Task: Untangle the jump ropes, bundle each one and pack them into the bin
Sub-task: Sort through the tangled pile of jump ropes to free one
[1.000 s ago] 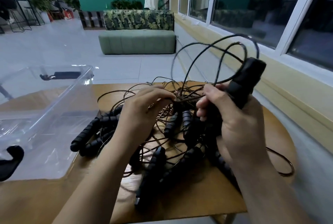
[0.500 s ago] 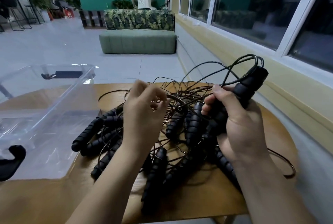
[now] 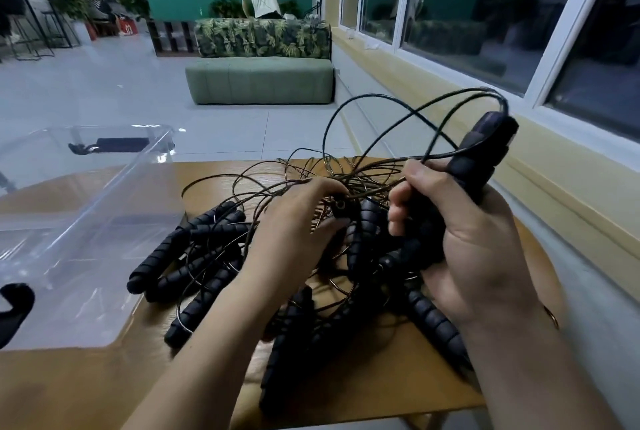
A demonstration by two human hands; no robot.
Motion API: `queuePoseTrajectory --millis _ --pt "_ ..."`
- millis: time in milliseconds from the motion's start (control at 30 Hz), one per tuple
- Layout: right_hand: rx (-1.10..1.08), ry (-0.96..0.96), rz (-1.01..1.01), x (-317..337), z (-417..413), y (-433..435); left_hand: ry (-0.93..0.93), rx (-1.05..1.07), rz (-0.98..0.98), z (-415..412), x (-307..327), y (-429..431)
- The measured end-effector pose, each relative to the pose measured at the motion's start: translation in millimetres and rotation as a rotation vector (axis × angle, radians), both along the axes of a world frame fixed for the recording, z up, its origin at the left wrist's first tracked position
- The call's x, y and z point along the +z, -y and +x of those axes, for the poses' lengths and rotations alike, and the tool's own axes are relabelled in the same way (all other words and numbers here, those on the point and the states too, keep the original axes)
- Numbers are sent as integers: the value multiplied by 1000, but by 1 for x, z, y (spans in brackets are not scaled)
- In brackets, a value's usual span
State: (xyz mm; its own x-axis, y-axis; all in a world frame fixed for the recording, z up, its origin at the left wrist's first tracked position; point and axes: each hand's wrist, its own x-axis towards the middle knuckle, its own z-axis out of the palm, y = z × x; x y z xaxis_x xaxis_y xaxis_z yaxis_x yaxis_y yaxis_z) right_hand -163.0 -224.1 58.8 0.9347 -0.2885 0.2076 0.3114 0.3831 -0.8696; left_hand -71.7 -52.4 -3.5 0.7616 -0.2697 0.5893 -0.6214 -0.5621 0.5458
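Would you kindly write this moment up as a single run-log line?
stage: untangling | right hand: grips raised handle | left hand: pinches handle end in tangled jump ropes | bin: on table, left of pile

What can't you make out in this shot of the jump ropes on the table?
Head view only:
How many jump ropes: tangled, and the left hand covers part.
What that hand pinches: its fingers hide it.
How many handles the right hand grips: its fingers cover them.
Bin: left edge cuts it off.

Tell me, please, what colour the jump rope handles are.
Black handles, clearest in the head view.
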Motion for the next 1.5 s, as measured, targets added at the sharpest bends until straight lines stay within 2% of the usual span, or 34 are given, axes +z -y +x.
queuePoseTrajectory --millis 133,233,500,567,633,667,767,900,967,1100,1167,1367,1500 --pt "-136 -113 47 -2 13 22 -65 -137 -190 1 16 -12" --pt "-92 -162 72 -6 14 27 -127 -156 -312 2 21 -12" --pt "69 -135 21 -2 2 17 -17 -102 -615 0 32 -10" --pt "73 -116 39 -2 2 16 -150 -167 -826 -2 40 -12" --pt "56 -104 43 -3 5 18 -382 -242 -1056 -4 51 -13" --pt "53 -101 31 -4 6 19 -498 -258 -1102 -6 56 -14" --pt "131 -134 21 -10 6 21 -769 -244 -1042 -8 55 -10" --pt "206 -179 7 -28 7 8 -931 -201 -899 -22 40 0" --pt "184 -185 -79 -36 4 1 -897 -216 -865 -36 30 7" --pt "77 -122 -455 -56 3 -1 -882 -302 -913 -50 23 10" --pt "65 -94 -530 -61 0 -3 -852 -272 -867 -48 21 7" --pt "17 -55 -485 -67 -5 -10 -803 -243 -815 -47 15 2" --pt "157 -40 -408 -60 -12 -8 -776 -252 -845 -46 16 -3"
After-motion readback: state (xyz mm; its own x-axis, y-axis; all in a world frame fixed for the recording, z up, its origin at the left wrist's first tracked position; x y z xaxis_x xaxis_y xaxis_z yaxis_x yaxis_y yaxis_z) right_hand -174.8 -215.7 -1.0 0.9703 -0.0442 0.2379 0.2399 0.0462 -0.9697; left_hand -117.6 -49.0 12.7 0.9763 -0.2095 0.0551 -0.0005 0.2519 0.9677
